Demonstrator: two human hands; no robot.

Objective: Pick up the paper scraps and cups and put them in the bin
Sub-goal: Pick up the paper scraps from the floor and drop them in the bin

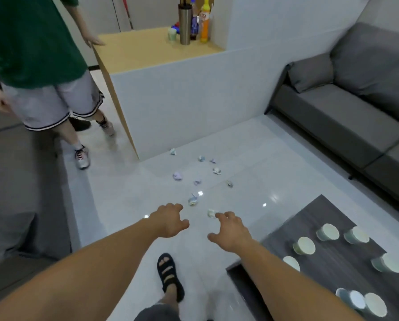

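Sandal [169, 276], black and strapped, is planted on the floor [240, 147] between two outstretched forearms. The stance reads as a forward lean toward the litter.

Left hand [168, 220] and right hand [232, 230] hover palm-down above the tile. Fingers are loosely curled and spread, holding nothing. Right fingertips [219, 215] lie just beside the nearest scrap [211, 213], a small crumpled white wad; contact cannot be confirmed. A bluish wad [192, 200] sits just beyond the left hand. Judgement: the pose suits a two-handed pick, one wad per hand.

Low table [337, 269], to the right, has a dark, matte, wood-grained top. Cups [304, 245] are scattered on it: pale green and blue paper with thin rims. Some seem to lie on their sides. Judgement: light, easily crushed, apt to roll if nudged.

Paper scraps [177, 175], farther out, form a loose cluster on glossy white tile. They are lilac, white and blue crumpled lumps, apart from one another. On that gloss they probably slide rather than catch.

Beyond is a grey fabric sofa [347, 107]. A white partition carries a pale wooden counter [147, 49] with a steel tumbler [185, 24] and bottles [205, 22]. A second person [31, 38] in a green shirt stands at left.

Bin: not in view.
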